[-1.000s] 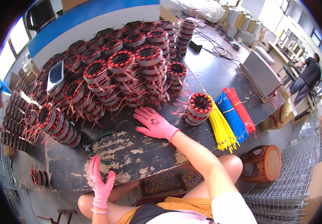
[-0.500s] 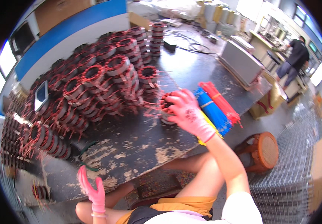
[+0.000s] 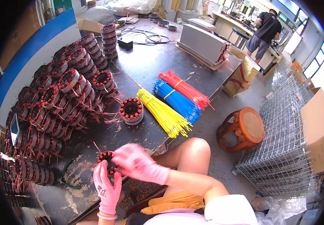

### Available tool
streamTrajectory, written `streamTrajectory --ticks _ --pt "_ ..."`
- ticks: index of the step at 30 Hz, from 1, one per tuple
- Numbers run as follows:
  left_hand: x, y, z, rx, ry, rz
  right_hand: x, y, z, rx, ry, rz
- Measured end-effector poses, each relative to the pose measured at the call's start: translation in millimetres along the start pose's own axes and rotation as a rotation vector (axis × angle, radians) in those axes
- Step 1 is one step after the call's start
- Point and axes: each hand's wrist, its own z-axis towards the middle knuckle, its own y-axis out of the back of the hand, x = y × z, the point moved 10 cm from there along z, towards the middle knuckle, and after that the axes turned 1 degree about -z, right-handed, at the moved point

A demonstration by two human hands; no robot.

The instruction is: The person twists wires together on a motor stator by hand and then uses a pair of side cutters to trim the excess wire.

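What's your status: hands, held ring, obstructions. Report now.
Left hand gripping red-wound ring. Right hand at its right edge, blurred, grip unclear. Green curved object left of both hands, clear of them.

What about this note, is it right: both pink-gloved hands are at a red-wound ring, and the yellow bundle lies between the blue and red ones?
Not quite: the head view shows the blue bundle in the middle, between the yellow bundle and the red bundle. The left hand and right hand, both pink-gloved, are indeed at a red-wound ring.
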Motion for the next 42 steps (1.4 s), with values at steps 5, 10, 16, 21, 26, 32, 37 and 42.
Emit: streamTrajectory --ticks 5,10,16,21,26,32,37,42 --pt "0 -12 7 0.040 -0.025 0.248 -136 147 -64 -0.127 -0.582 -0.657" --pt "-9 -30 23 0.082 -0.041 0.235 -180 148 -114 0.081 -0.787 -0.576" --pt "-9 -11 10 0.222 -0.058 0.216 -166 167 -121 0.029 -0.865 -0.374" --pt "-9 14 -8 0.199 -0.070 0.188 -115 239 -124 -0.330 -0.944 -0.215" --pt "-2 50 -15 0.291 -0.112 0.173 -81 157 -77 -0.392 -0.910 0.483" --pt "-83 83 20 0.025 -0.400 0.277 44 32 7 0.281 -0.389 0.540" --pt "-24 103 -3 -0.150 -0.029 0.169 7 10 27 0.232 -0.338 0.402" --pt "30 48 0 -0.151 0.370 -0.076 10 -62 16 0.501 0.019 -0.147"
